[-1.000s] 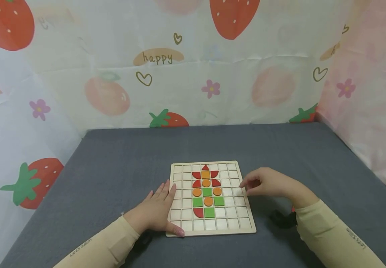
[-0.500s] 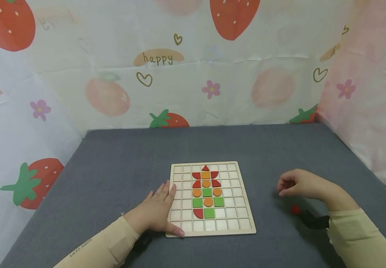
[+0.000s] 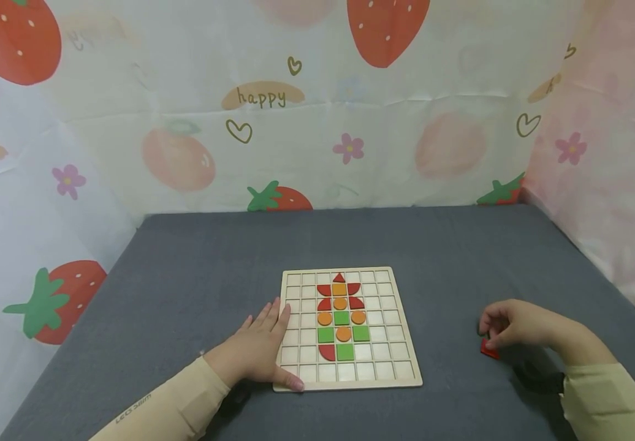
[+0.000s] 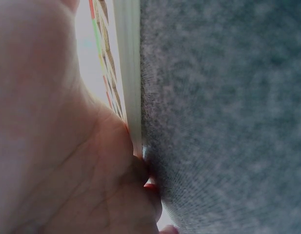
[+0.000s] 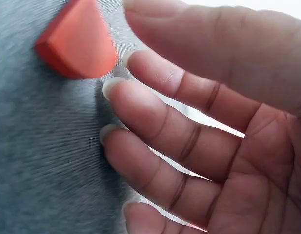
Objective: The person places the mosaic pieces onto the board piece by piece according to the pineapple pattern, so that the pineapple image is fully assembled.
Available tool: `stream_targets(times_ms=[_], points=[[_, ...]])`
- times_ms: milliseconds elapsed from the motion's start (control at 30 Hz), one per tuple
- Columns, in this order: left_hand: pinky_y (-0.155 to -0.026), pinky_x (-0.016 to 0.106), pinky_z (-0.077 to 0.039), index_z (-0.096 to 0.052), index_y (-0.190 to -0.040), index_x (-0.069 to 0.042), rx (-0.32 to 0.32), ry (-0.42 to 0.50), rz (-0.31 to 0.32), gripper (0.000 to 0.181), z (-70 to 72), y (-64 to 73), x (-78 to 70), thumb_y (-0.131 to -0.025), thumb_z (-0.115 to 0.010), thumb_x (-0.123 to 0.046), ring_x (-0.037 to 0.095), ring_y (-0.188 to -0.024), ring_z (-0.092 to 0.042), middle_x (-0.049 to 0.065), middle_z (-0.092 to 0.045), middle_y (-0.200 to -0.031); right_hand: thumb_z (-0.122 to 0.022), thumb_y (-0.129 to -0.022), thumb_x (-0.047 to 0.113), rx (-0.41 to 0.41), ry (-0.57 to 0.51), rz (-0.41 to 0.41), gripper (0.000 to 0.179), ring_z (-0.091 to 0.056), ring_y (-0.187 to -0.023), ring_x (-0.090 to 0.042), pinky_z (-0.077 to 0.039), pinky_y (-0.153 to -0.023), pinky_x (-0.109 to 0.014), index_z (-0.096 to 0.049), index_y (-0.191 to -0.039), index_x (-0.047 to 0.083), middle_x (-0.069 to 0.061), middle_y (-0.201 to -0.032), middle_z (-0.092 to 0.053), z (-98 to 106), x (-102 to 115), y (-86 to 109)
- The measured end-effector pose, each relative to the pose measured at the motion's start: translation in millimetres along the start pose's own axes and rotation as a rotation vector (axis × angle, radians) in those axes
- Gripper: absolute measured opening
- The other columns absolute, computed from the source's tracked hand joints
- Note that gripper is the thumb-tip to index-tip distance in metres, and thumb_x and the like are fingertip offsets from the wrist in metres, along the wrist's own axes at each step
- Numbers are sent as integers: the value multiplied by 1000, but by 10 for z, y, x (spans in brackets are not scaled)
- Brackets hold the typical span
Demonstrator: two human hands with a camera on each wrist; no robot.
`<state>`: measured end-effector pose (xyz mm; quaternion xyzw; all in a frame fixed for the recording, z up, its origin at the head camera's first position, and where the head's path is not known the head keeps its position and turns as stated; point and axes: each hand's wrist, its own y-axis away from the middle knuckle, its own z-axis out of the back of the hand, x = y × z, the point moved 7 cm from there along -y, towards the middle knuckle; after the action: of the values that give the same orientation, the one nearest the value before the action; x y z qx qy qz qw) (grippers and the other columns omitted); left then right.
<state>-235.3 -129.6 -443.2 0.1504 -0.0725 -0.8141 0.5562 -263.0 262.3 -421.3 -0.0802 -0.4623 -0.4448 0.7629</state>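
Observation:
A square wooden grid board [image 3: 375, 384] lies on the table, its middle cells holding red, orange and green pieces. Along the board's left edge rests my left hand [image 3: 257, 346], fingers straight and thumb on the near corner; in the left wrist view the palm [image 4: 67, 161] sits against the board's pale side [image 4: 128, 63]. Off to the right, my right hand [image 3: 529, 327] is low over a loose red quarter-circle piece [image 3: 490, 349]. Seen from the right wrist, the red piece [image 5: 82, 44] lies just beyond the fingertips, and the bent fingers [image 5: 140, 107] and thumb hold nothing.
Dark grey cloth [image 3: 212, 245] covers the table. A printed curtain [image 3: 384, 153] with strawberries and flowers hangs behind it and on both sides.
My right hand has moved from the board's right edge, rightward and then down to the loose red piece. The left hand and the board's pieces stay as they were.

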Motion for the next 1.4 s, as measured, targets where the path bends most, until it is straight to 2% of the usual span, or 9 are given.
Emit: stream_targets(times_ms=[100,600,767,900,1033,1233,1400], points=[[-106,54,-15,-10,-147,-5,-1,-1,1,137,5,3,2,-46,-55,-87,32,-139,-6,17,-4,-152,-71,-77,10,15,-11,15,24,-52,-61,-5,-42,-56,-23,-56,-91,-4,-4,-70,-59,-30,-15,0],[-105,55,-17,-9,-147,-5,-14,-9,-13,140,-28,-1,-2,-44,-52,-89,33,-139,-7,18,-4,-152,-75,-67,10,44,92,25,26,-47,-53,-3,-37,-49,-20,-52,-76,2,5,-62,-53,-106,15,-28],[-105,55,-17,-9,-147,-5,-14,-6,-14,140,-19,5,-5,-44,-52,-89,33,-139,-6,18,-3,-152,-75,-67,11,57,122,19,28,-43,-52,-3,-35,-48,-21,-49,-72,3,7,-60,-46,-133,67,-42],[-105,55,-17,-9,-147,-5,-8,-5,-11,139,-11,5,-6,-44,-52,-89,33,-139,-6,18,-2,-152,-74,-70,12,59,125,23,21,-44,-53,-3,-38,-49,-21,-54,-72,4,7,-61,-48,-126,124,-65],[-105,55,-16,-8,-147,-6,0,-3,-7,139,-2,8,-4,-45,-53,-88,33,-139,-5,18,-2,-152,-73,-75,16,23,119,18,14,-49,-57,-5,-42,-53,-23,-62,-73,6,5,-64,-56,-92,212,-116],[-106,54,-16,-8,-147,-5,2,-4,-4,139,10,14,4,-45,-54,-87,33,-139,-5,18,-2,-152,-70,-79,22,-92,175,37,10,-56,-65,-7,-47,-59,-25,-70,-79,12,3,-72,-64,-96,429,-280],[-105,55,-15,-9,-147,-5,2,0,-5,138,8,7,-1,-45,-55,-87,33,-139,-5,18,-2,-152,-69,-81,22,-139,142,12,10,-60,-71,-14,-49,-62,-29,-71,-84,12,2,-78,-66,-165,556,-432]])
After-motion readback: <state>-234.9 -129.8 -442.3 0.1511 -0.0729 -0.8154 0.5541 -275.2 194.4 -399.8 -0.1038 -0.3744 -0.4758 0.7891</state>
